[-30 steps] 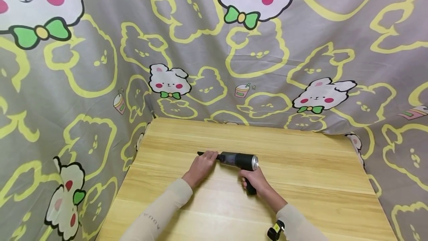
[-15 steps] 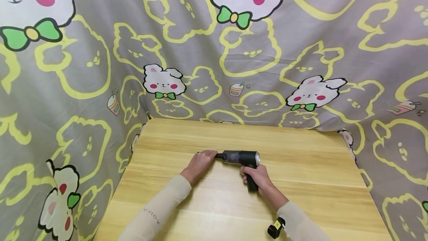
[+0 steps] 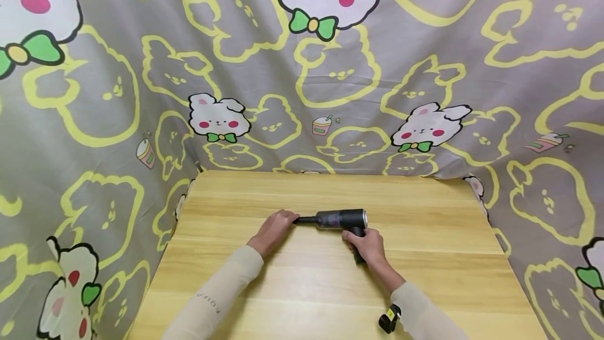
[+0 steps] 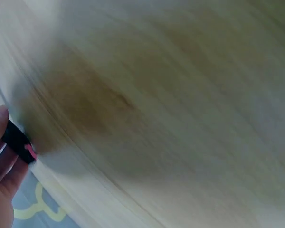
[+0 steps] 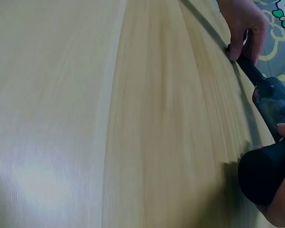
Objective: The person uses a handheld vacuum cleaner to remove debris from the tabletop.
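Note:
In the head view a black handheld vacuum cleaner (image 3: pixel 353 219) with a smoky see-through dust cup (image 3: pixel 328 220) lies level, close over the table. My right hand (image 3: pixel 369 245) grips its handle from the right. The butt of the handle (image 5: pixel 263 173) shows large in the right wrist view. My left hand (image 3: pixel 273 231) pinches the far end of the slim black nozzle (image 3: pixel 308 220), which points left. Thumb and fingers hold this nozzle (image 4: pixel 18 145) at the left edge of the left wrist view, with a pink spot near its tip.
A light wood-grain table (image 3: pixel 302 287) lies under both hands. Grey cloth (image 3: pixel 264 83) printed with cartoon animals hangs behind and along both sides. A small black device with a yellow label (image 3: pixel 389 319) sits at the right sleeve.
My left hand has moved left, away from the dust cup, and more of the nozzle shows between them. The right hand still grips the handle. The head view has shifted slightly.

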Demonstrator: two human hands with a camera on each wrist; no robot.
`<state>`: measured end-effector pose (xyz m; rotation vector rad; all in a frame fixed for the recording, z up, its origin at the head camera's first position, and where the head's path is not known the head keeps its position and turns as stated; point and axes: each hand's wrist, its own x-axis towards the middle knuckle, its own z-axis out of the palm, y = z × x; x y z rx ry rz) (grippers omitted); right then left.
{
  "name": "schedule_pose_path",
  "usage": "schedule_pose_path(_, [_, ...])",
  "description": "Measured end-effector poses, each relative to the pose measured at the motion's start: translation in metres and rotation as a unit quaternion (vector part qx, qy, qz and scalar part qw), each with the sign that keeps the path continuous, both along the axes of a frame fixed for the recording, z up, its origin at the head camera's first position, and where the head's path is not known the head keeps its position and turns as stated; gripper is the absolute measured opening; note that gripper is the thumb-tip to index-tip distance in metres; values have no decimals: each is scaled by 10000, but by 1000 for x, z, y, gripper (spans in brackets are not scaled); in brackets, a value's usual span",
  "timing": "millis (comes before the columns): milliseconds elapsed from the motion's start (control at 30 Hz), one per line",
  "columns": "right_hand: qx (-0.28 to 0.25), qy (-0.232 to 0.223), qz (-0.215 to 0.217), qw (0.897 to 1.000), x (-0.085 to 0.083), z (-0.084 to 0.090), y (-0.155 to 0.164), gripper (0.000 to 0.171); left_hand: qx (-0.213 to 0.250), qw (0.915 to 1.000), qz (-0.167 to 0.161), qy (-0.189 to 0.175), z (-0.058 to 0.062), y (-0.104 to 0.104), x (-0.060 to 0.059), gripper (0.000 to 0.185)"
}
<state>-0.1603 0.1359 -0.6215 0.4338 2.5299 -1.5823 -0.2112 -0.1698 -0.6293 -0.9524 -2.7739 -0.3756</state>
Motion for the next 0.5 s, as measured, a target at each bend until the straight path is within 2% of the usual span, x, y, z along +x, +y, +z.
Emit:
schedule_pose_path(100, [530,271,117,9982,0,-1,5,40,125,9998,11,-149,0,-6,1,29])
schedule_pose_path(367, [1016,516,375,9928,0,4,16,43,273,9994,-173,-137,0,-7,-1,26])
schedule_pose_path(433, [1334,627,473,9879,-2,5,19,45,291,9993,-184,-148,1,-5,-2,25])
schedule_pose_path(500, [1851,773,582,9779,-5,5,22,50,273,9994,-176,-131,2,-3,-5,22])
